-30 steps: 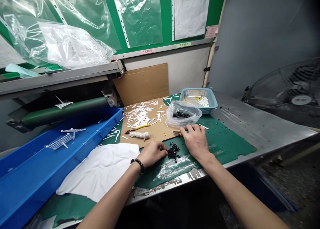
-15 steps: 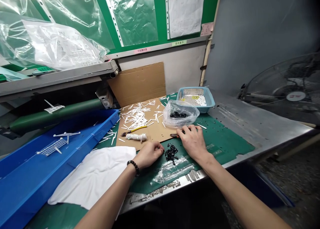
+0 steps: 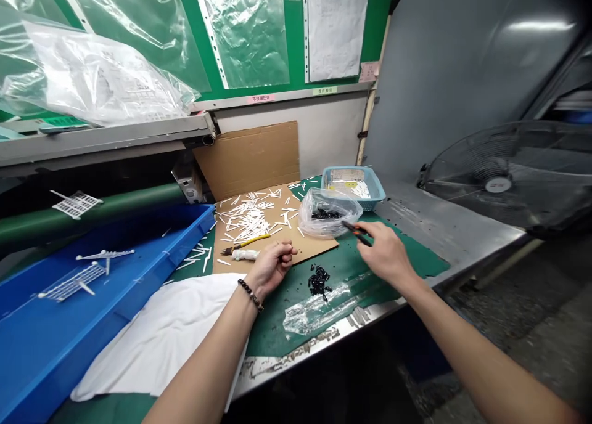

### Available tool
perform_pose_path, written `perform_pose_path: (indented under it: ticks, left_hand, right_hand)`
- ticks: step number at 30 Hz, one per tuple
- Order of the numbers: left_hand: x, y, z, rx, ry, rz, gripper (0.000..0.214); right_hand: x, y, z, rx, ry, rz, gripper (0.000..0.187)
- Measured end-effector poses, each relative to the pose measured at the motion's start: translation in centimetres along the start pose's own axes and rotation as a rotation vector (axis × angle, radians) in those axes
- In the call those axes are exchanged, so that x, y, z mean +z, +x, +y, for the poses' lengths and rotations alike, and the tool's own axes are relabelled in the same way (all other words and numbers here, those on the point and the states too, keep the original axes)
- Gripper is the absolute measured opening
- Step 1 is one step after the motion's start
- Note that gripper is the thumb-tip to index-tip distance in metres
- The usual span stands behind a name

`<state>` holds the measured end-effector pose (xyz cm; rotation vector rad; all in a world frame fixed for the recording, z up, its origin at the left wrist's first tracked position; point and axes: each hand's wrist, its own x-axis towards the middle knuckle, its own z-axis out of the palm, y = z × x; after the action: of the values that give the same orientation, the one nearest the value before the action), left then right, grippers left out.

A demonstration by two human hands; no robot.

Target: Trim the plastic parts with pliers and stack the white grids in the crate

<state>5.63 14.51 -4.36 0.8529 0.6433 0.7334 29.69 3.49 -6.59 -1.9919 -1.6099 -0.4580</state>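
Note:
My right hand point(image 3: 386, 251) is closed on small cutting pliers point(image 3: 355, 230) with orange and black handles, lifted just off the green mat, tips toward a clear plastic bag point(image 3: 328, 211) holding black parts. My left hand point(image 3: 272, 265) is raised above the mat with its fingers curled in a pinch; I cannot make out what they hold. A small heap of black parts point(image 3: 318, 282) lies on the green mat point(image 3: 370, 270) between my hands.
Cardboard sheet point(image 3: 259, 227) strewn with white sticks, a yellow-handled brush point(image 3: 245, 243). Light blue basket point(image 3: 354, 185) behind the bag. Large blue tray point(image 3: 92, 288) at left with white sprues. White cloth point(image 3: 171, 331) near the front edge. A fan point(image 3: 504, 177) stands at right.
My right hand lifted the pliers off the mat and swung right. My left hand rose from the black heap, fingers pinched. The view shifted left.

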Motion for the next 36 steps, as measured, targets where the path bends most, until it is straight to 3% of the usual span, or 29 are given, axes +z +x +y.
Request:
perform_pose_path:
  ticks: [4,5,8,12,16,22,28,36]
  left_hand:
    - [-1.2,-0.2,-0.4,-0.009,0.019,-0.076,0.016]
    - [-1.5,-0.2,-0.4,-0.003,0.01,-0.085,0.016]
    - [-2.2,-0.2,-0.2,0.027,-0.027,-0.083,0.018]
    - [-2.4,-0.5,-0.2,0.027,0.012,-0.082,0.022]
    - [-1.7,-1.0,-0.8,0.01,0.085,-0.122,0.031]
    - [-1.5,-1.0,-1.7,-0.038,0.191,-0.168,0.034]
    - [-1.5,-0.2,-1.6,-0.06,0.328,-0.141,0.034]
    - [-1.4,-0.2,-1.6,-0.081,0.399,-0.181,0.032]
  right_hand:
    - [-2.7,-1.1,1.3,-0.222,-0.305,-0.262,0.031]
    - [-3.2,-1.3,1.4,-0.243,-0.346,-0.275,0.032]
    - [-3.8,-1.4,1.4,-0.199,-0.352,-0.179,0.036]
    - [-3.2,-1.1,1.3,-0.301,-0.391,-0.238,0.036]
    - [-0.8,-0.6,-0.5,-0.328,-0.104,-0.07,0.044]
    - [3.5,-1.7,-5.2,-0.365,0.218,0.09,0.04]
    - [3.0,-1.8,-5.3,-0.293,0.209,0.084,0.04]
    - [2.7,-1.6,-5.2,-0.302,0.159,-0.018,0.035]
